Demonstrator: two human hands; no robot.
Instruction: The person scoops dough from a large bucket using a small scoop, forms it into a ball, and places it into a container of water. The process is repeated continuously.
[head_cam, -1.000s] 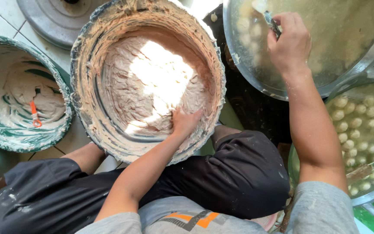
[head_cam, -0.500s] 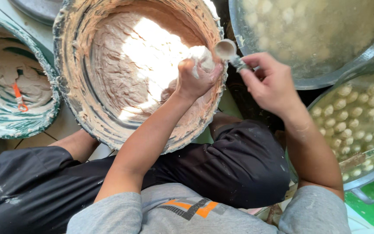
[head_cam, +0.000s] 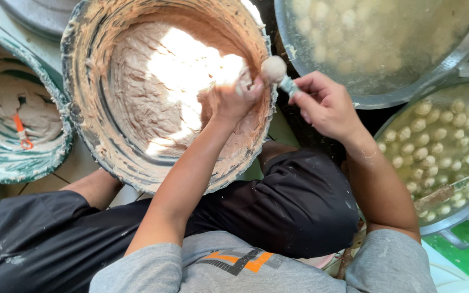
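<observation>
Plainly, your left hand (head_cam: 233,100) squeezed soft, sticky paste (head_cam: 153,87)
Your right hand (head_cam: 324,103) gripped the spoon (head_cam: 279,76); hold its handle; the ball looked fragile.

Bright daylight blows out a patch of paste inside the big bowl (head_cam: 164,92); edges look slightly soft.
</observation>
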